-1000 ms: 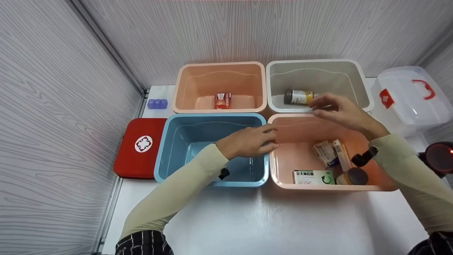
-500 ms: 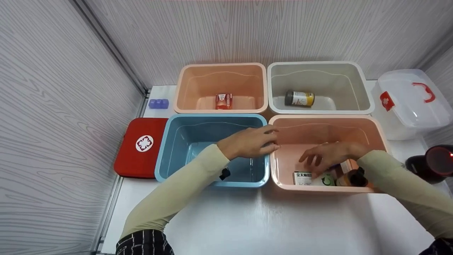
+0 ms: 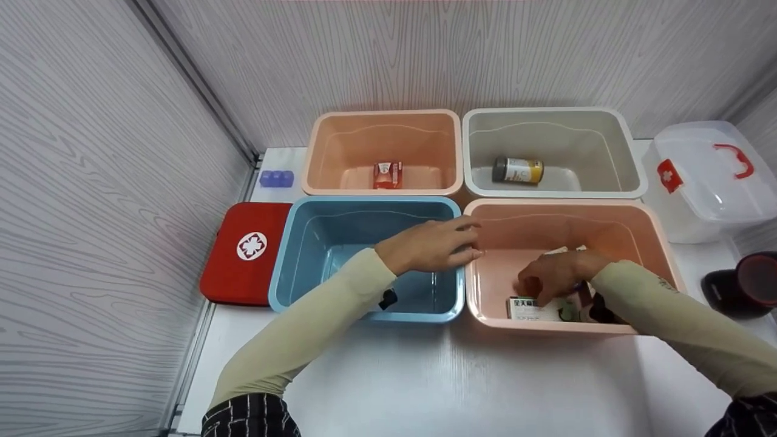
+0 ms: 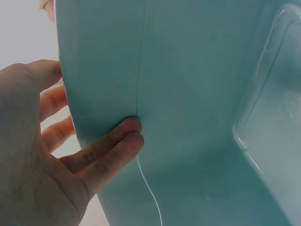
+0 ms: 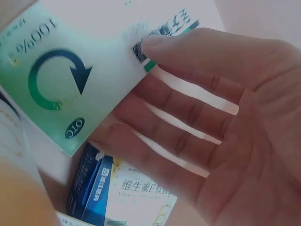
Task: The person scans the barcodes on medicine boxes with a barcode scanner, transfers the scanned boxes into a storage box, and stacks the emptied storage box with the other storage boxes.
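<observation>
My left hand (image 3: 432, 246) rests across the shared edge of the blue bin (image 3: 284, 255) and the front pink bin (image 3: 665, 255). In the left wrist view, two fingertips (image 4: 129, 136) lie along the blue inner wall while the other fingers are beyond the rim. Down in the front pink bin, my right hand (image 3: 555, 276) pinches a white and green medicine box (image 5: 51, 89) at its printed end, thumb on the face and fingers behind. Below it lies a blue and white vitamin E box (image 5: 136, 193). A dark-capped bottle (image 3: 601, 309) is partly hidden by my right wrist.
Behind stand another pink bin (image 3: 309, 161) with a red box (image 3: 387, 175) and a grey bin (image 3: 634, 176) with a bottle (image 3: 518, 170). A red first-aid case (image 3: 234, 273) and purple pill organizer (image 3: 277, 178) sit left. A clear first-aid box (image 3: 722, 176) and dark object (image 3: 737, 285) stand right.
My right hand has come down from above the grey bin's front rim into the front pink bin, and its thumb and fingers have closed on the medicine box. My left hand has stayed put.
</observation>
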{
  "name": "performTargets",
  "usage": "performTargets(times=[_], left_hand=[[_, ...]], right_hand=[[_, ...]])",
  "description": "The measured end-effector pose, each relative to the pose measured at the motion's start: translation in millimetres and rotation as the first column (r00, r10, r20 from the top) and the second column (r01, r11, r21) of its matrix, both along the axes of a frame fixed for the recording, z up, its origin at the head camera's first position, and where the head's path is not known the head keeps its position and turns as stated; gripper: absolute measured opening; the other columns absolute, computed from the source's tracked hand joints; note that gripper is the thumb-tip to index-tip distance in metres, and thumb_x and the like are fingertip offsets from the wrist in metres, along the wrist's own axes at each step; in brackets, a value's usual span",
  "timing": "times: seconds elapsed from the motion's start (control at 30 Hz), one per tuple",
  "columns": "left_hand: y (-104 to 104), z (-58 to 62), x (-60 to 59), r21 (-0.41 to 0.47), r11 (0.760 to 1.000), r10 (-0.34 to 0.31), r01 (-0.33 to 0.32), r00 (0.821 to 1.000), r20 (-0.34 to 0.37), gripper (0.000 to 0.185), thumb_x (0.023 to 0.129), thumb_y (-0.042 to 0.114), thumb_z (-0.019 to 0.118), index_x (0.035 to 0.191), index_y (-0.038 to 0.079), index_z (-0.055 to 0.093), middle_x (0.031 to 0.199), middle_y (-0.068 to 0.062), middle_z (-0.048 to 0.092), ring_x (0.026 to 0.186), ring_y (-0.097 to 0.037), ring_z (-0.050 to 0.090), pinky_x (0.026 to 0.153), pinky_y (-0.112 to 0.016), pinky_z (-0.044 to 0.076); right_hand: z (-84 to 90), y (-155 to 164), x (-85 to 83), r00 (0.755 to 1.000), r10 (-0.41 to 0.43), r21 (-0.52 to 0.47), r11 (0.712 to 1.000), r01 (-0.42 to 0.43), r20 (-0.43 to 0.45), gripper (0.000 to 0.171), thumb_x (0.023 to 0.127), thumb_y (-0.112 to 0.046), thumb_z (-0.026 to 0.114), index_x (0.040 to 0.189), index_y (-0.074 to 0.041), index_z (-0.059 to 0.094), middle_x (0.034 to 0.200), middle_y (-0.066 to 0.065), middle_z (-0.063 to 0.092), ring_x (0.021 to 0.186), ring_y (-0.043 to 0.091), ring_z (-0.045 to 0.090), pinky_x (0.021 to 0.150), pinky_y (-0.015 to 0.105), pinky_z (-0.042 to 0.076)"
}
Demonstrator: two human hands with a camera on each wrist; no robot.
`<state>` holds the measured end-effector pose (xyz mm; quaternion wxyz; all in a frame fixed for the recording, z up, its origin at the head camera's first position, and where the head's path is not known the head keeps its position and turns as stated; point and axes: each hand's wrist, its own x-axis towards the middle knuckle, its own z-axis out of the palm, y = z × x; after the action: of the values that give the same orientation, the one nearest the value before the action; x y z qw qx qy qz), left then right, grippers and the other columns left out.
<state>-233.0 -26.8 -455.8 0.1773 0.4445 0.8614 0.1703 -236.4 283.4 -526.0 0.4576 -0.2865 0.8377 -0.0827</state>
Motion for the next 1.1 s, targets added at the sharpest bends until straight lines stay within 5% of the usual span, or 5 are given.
performTargets(times=[0.2,0.47,0.63,0.83,1.1], left_hand=[[1,-3.2,-0.5,0.007,1.0,-0.014,0.014,1.0,-0.022,0.038,0.116,0.04,0.05,0.142,0.017,0.065,0.168,-0.012,0.046,0.139,-0.027,0.059,0.119,-0.043,0.052],[3,-3.2,-1.4,0.014,1.0,-0.02,0.021,1.0,-0.024,0.041,0.116,0.041,0.048,0.146,0.018,0.063,0.167,-0.01,0.047,0.137,-0.025,0.059,0.119,-0.042,0.052],[2,-2.9,-2.1,0.02,1.0,-0.01,0.01,1.0,-0.017,0.036,0.116,0.039,0.051,0.14,0.017,0.066,0.167,-0.01,0.047,0.134,-0.025,0.06,0.117,-0.041,0.053],[2,-3.4,-1.7,0.01,1.0,-0.007,0.008,1.0,-0.017,0.034,0.116,0.04,0.051,0.138,0.019,0.066,0.17,-0.01,0.044,0.137,-0.026,0.06,0.118,-0.042,0.052],[2,-3.2,-2.2,0.008,1.0,-0.007,0.007,1.0,-0.009,0.037,0.116,0.04,0.05,0.141,0.018,0.065,0.17,-0.01,0.044,0.142,-0.027,0.058,0.12,-0.043,0.051]], right_hand=[[0.6,2,-3.9,0.999,0.027,-0.072,0.997,-0.025,0.032,0.027,0.09,-0.027,0.087,0.105,-0.015,0.068,0.099,-0.003,0.067,0.089,0.012,0.059,0.076,0.029,0.051],[28.7,19,-4.8,0.986,-0.154,-0.306,0.944,0.126,-0.069,0.023,0.099,-0.023,0.08,0.117,-0.017,0.068,0.111,0.003,0.069,0.096,0.019,0.062,0.08,0.034,0.057],[47.9,30,-0.3,0.922,-0.244,-0.504,0.862,0.063,-0.302,0.023,0.098,-0.014,0.08,0.119,-0.019,0.073,0.112,-0.002,0.073,0.095,0.016,0.065,0.084,0.034,0.058],[60.4,38,15.5,0.832,-0.305,-0.542,0.84,0.006,-0.464,0.025,0.099,-0.016,0.081,0.123,-0.017,0.076,0.111,-0.005,0.069,0.096,0.01,0.066,0.083,0.03,0.061],[83.4,48,28.0,0.786,-0.42,-0.616,0.785,0.063,-0.455,0.038,0.099,-0.007,0.079,0.135,-0.014,0.067,0.118,0.002,0.075,0.099,0.007,0.067,0.079,0.02,0.059]])
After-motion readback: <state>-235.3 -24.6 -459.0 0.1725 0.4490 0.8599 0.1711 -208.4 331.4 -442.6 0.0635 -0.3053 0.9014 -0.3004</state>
